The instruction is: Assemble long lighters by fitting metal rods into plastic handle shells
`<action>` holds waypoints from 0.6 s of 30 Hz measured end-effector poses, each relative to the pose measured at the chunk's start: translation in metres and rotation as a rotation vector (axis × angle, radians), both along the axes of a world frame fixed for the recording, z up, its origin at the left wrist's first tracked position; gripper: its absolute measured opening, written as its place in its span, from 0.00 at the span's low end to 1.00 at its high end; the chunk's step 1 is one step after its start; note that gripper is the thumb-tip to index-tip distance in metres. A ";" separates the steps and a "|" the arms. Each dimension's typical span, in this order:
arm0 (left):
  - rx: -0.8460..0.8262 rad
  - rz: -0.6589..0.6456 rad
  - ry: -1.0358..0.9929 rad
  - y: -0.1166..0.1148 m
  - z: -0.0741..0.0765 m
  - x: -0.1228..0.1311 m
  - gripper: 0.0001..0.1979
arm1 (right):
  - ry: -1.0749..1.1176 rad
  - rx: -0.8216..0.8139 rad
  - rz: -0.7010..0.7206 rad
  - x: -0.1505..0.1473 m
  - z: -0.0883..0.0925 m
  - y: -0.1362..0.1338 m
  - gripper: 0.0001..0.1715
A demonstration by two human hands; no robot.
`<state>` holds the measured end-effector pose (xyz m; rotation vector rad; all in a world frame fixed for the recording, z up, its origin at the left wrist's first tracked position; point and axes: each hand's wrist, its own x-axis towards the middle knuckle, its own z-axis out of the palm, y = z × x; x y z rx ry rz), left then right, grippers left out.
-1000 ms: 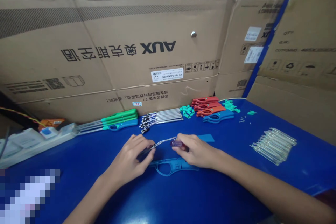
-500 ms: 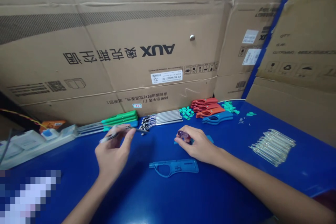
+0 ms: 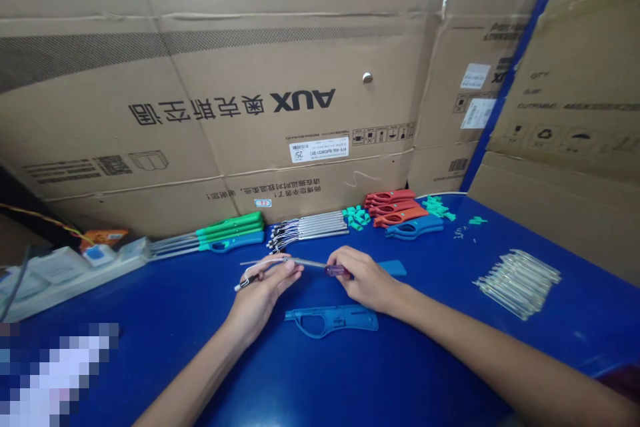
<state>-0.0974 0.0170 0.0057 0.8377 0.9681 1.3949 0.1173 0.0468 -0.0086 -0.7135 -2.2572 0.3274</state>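
My left hand (image 3: 267, 287) pinches a slim metal tube (image 3: 307, 262), with a white wire and a black-and-white end piece (image 3: 246, 281) hanging at its left side. My right hand (image 3: 367, 277) is closed on a dark purple, see-through cylindrical piece (image 3: 336, 270). The tube's right end meets this piece; whether one sits inside the other, I cannot tell. Below the hands lies a blue lighter half-shell (image 3: 333, 320), inner side up. Another blue shell piece (image 3: 394, 268) is partly hidden behind my right hand.
Along the back lie green-handled lighters (image 3: 233, 223), wired metal tubes (image 3: 323, 223), small green pieces (image 3: 357, 217) and red and orange shells (image 3: 393, 207). Clear tubes (image 3: 520, 283) lie at right. A power strip (image 3: 65, 280) stands left, before a cardboard wall (image 3: 225, 67).
My left hand has moved right and slightly down with the metal tube, bringing it against the purple piece. My right hand has shifted slightly left and turned the piece sideways.
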 end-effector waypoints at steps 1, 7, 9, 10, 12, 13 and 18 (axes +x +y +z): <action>-0.008 -0.006 0.009 0.001 0.000 -0.002 0.23 | -0.023 0.010 -0.004 0.000 -0.001 0.003 0.15; 0.021 0.103 0.353 0.020 0.001 -0.033 0.29 | -0.181 0.001 -0.078 0.009 0.006 0.043 0.15; 0.072 0.148 0.429 0.027 -0.001 -0.043 0.27 | -0.216 -0.014 -0.114 0.011 0.007 0.058 0.14; 0.100 0.170 0.477 0.031 -0.003 -0.047 0.26 | -0.235 -0.023 -0.131 0.011 0.007 0.064 0.14; 0.155 0.206 0.596 0.037 -0.007 -0.052 0.21 | -0.276 -0.044 -0.164 0.009 0.007 0.073 0.14; 0.182 0.217 0.662 0.039 -0.009 -0.053 0.18 | -0.294 -0.053 -0.181 0.008 0.007 0.076 0.13; 0.332 0.225 0.992 0.044 -0.018 -0.055 0.07 | -0.356 -0.070 -0.276 0.003 0.007 0.080 0.11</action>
